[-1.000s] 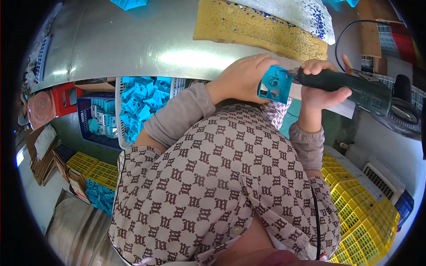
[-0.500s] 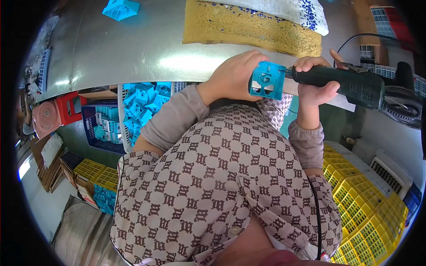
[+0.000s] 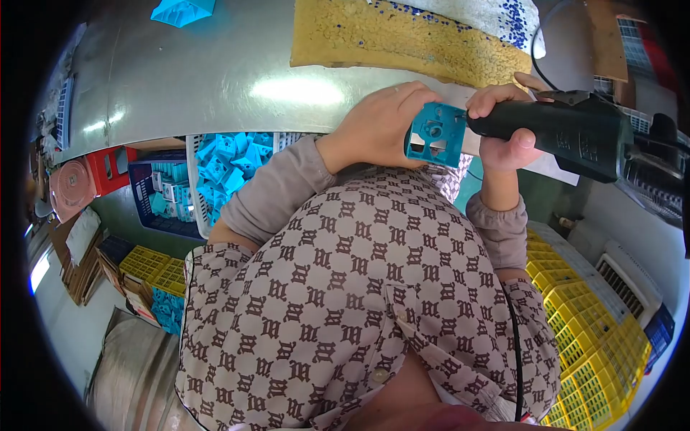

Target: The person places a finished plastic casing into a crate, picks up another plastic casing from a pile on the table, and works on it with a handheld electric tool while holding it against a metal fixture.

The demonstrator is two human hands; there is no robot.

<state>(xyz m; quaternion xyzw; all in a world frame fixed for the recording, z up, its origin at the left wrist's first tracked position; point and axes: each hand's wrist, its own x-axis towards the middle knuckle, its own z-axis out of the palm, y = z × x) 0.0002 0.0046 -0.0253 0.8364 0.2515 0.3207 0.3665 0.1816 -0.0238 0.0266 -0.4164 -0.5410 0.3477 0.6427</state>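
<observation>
My left hand (image 3: 381, 126) grips a blue plastic housing (image 3: 435, 134) at the edge of the metal table. The housing is box-shaped, with a round hole in the face turned toward me. In my right hand (image 3: 507, 133) is a black electric screwdriver (image 3: 575, 136), lying level and pointing left. Its nose is right beside the housing's right side. Whether its bit touches a screw cannot be made out. Another blue plastic piece (image 3: 182, 11) lies at the far left of the table.
A yellow sponge-like mat (image 3: 402, 39) and a white cloth (image 3: 528, 43) with small dark blue bits lie on the metal table (image 3: 215, 86). At my left stand a white basket (image 3: 194, 179) of blue parts and a dark blue crate (image 3: 147, 208). Yellow crates (image 3: 589, 330) stand at right.
The screwdriver's nose has come closer to the housing, and its rear end sits slightly lower and farther right. Both hands keep their hold. The view has shifted a little.
</observation>
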